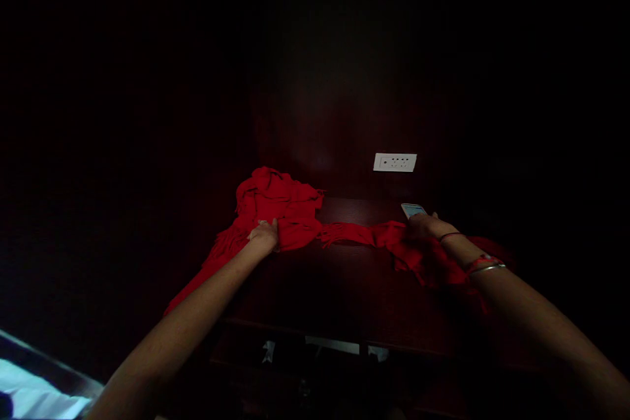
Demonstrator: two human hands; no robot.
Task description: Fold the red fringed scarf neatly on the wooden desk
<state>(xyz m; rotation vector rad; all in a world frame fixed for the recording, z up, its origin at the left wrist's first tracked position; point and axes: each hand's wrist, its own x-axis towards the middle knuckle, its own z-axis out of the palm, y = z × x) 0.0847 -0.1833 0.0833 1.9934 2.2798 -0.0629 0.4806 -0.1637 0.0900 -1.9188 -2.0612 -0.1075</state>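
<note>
A red fringed scarf (288, 193) lies bunched on the dark wooden surface, and part of it hangs down at the left. My left hand (264, 235), with a ring on one finger, is closed on the near part of this heap; the fingertips are partly hidden. A narrow fringed strip of red cloth (352, 233) runs right from the heap to more red cloth under my right arm. My right hand (432, 225) is closed on a phone (412, 209) with a lit screen, just above the cloth. Shadow hides some of its fingers.
A white socket panel (394, 162) is set in the dark back wall. Below the front edge of the wooden surface (315, 289) is an open shelf with pale items (332, 344). Light-coloured fabric (34, 387) shows at the lower left. The surroundings are very dark.
</note>
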